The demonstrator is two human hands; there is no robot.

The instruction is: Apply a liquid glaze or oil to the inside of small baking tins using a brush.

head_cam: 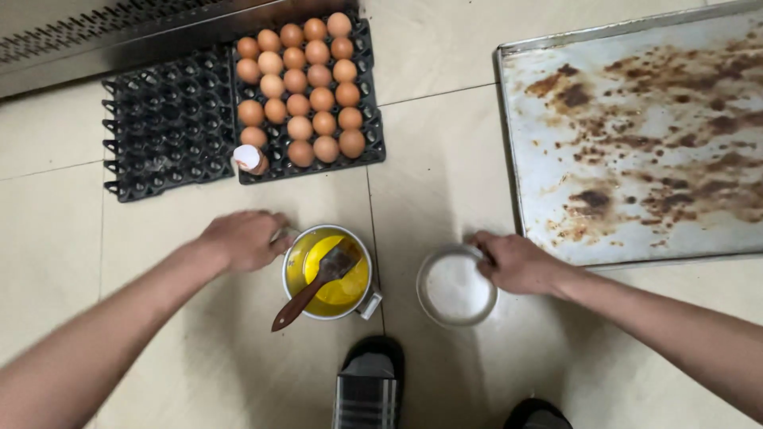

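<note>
Left hand [242, 238] at yolk pot [327, 272], brush [314, 286] handle pointing lower-left

Your hands work over a floor [445, 159] of smooth, glossy cream tiles. The cup [327, 272] is shiny metal holding glossy yellow liquid; its brush [314, 287] has a polished wooden handle. The bowl [456, 287] is thin metal with matt white powder inside. The tray [636, 135] is dull metal, rough with brown stains. Black egg trays [167, 123] look matt and moulded; the eggs [306, 87] are smooth-shelled.
</note>
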